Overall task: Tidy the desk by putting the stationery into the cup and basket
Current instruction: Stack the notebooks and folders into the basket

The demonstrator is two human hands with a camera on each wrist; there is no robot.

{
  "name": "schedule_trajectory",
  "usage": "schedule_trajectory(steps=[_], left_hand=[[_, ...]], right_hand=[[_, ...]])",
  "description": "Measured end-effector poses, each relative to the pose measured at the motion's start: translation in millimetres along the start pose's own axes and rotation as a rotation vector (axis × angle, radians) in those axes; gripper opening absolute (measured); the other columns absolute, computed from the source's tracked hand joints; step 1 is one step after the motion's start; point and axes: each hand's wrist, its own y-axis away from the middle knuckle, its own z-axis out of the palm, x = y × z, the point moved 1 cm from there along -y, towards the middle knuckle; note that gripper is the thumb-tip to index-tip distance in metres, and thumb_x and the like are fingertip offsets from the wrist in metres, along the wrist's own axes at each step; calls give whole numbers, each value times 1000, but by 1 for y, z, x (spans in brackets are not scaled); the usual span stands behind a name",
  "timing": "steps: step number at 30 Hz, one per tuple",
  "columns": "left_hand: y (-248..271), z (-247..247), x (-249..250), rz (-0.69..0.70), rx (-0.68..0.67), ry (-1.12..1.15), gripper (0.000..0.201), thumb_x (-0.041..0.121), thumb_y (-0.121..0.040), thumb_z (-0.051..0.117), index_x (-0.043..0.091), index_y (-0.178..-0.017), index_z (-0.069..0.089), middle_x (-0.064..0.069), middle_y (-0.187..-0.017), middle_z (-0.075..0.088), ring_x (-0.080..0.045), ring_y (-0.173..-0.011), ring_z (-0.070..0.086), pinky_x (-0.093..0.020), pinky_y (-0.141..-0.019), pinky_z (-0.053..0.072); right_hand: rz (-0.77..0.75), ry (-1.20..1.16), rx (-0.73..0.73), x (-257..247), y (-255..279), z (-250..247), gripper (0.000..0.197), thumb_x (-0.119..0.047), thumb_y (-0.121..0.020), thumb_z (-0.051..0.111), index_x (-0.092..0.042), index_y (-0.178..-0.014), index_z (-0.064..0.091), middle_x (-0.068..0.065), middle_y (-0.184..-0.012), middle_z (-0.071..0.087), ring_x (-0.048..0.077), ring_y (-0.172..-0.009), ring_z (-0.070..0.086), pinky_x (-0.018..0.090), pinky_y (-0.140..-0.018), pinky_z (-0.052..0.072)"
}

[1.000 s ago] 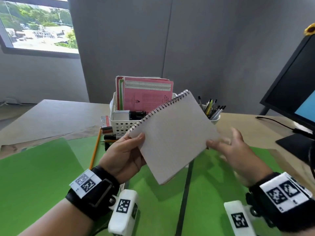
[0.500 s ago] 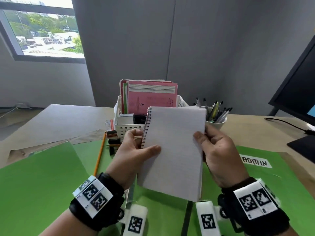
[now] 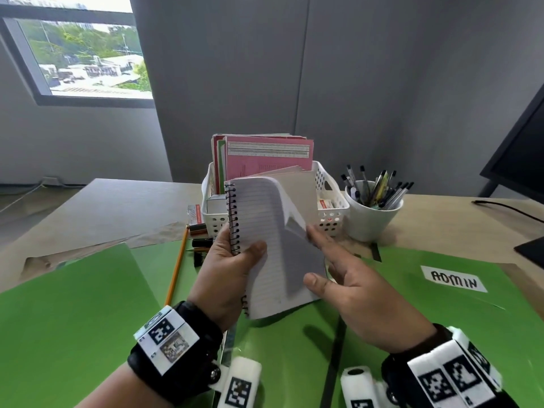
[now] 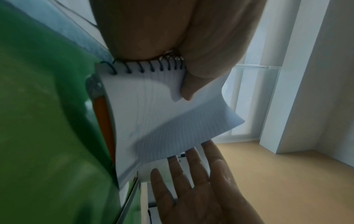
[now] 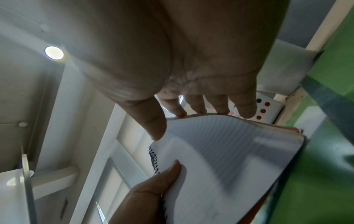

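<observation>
A spiral notebook (image 3: pixel 265 240) with lined pages is held upright above the green folders, in front of the white basket (image 3: pixel 332 213). My left hand (image 3: pixel 232 260) grips it by the spiral edge, thumb across the page; the left wrist view shows the notebook (image 4: pixel 162 115) under that thumb. My right hand (image 3: pixel 332 269) has straight fingers at the pages' free edge, where a page curls over. In the right wrist view the right hand (image 5: pixel 201 115) touches the notebook (image 5: pixel 226 159) along that edge. A white cup (image 3: pixel 372 213) full of pens stands right of the basket.
The basket holds pink and red papers (image 3: pixel 268 157) and small boxes. A pencil (image 3: pixel 176 269), markers and an eraser lie left of the basket. Green folders (image 3: pixel 67 319) cover the near desk, one labelled ADMIN (image 3: pixel 453 279). A dark monitor (image 3: pixel 521 154) stands at the right.
The notebook was turned from tilted to upright with the spiral at the left. My right hand let go of its edge and now fans the pages with straight fingers.
</observation>
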Motion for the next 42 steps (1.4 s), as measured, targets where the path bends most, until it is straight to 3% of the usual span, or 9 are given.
schedule_trajectory(steps=[4, 9, 16, 22, 28, 32, 34, 38, 42], left_hand=[[-1, -1, 0, -13, -1, 9, 42, -2, -85, 66, 13, -124, 61, -19, -117, 72, -34, -92, 72, -47, -72, 61], [3, 3, 0, -17, -59, -4, 41, -2, -83, 66, 11, -122, 62, -19, -116, 73, -33, -92, 72, -45, -75, 62], [1, 1, 0, -18, -32, 37, 38, -5, -88, 62, 12, -122, 61, -19, -114, 74, -32, -90, 73, -43, -71, 61], [-1, 0, -1, -7, -14, 24, 39, -2, -84, 65, 13, -120, 62, -18, -113, 74, -32, -90, 73, -44, -71, 61], [1, 3, -1, -8, -40, 74, 45, -4, -86, 62, 11, -128, 58, -19, -123, 72, -35, -100, 72, -47, -78, 61], [9, 15, 3, 49, -106, 45, 36, 1, -89, 64, 13, -122, 64, -16, -119, 73, -31, -97, 73, -41, -77, 61], [13, 17, 8, 35, -194, 86, 34, 23, -101, 59, 13, -133, 61, -18, -130, 68, -34, -110, 70, -44, -84, 60], [8, 7, 10, -222, -377, 300, 106, 89, -85, 18, 14, -159, 34, -23, -159, 40, -42, -146, 39, -62, -117, 33], [4, 2, 5, -213, -560, 500, 120, 97, -78, 24, 8, -158, 34, -24, -164, 28, -44, -153, 21, -62, -125, 4]], right_hand=[[-11, -32, 74, -3, 1, -4, 57, -29, -95, 66, -61, -136, 42, -36, -141, 48, -8, -134, 44, 25, -112, 44], [11, -64, 130, -4, 1, -9, 57, -20, -95, 59, -51, -140, 44, -20, -137, 60, 6, -131, 54, 45, -112, 44], [72, 146, 42, -7, 4, -6, 73, -17, -104, 54, -49, -157, 14, -29, -165, 2, -19, -146, -3, 12, -119, 2], [74, 183, -36, -8, 6, -4, 80, -20, -104, 55, -55, -155, 4, -31, -163, -14, -20, -143, -15, 17, -121, -2], [-26, -48, 295, -13, 4, -11, 78, -7, -95, 67, -42, -152, 28, -9, -131, 63, 1, -120, 60, 23, -100, 50], [-14, -197, 320, -16, -1, -17, 32, 0, -94, 65, -18, -121, 68, 1, -110, 77, 21, -107, 71, 34, -93, 58], [-25, -251, 338, -22, -1, -16, 30, 3, -95, 60, -17, -115, 70, -2, -109, 78, 19, -106, 71, 32, -90, 58], [-160, -213, 308, -47, -1, -24, 33, 4, -96, 59, -24, -109, 70, -5, -107, 77, 12, -99, 71, 29, -84, 56], [-258, -408, 131, -82, -1, -40, 32, -13, -79, 70, -23, -109, 75, 8, -115, 75, 26, -104, 70, 41, -92, 57]])
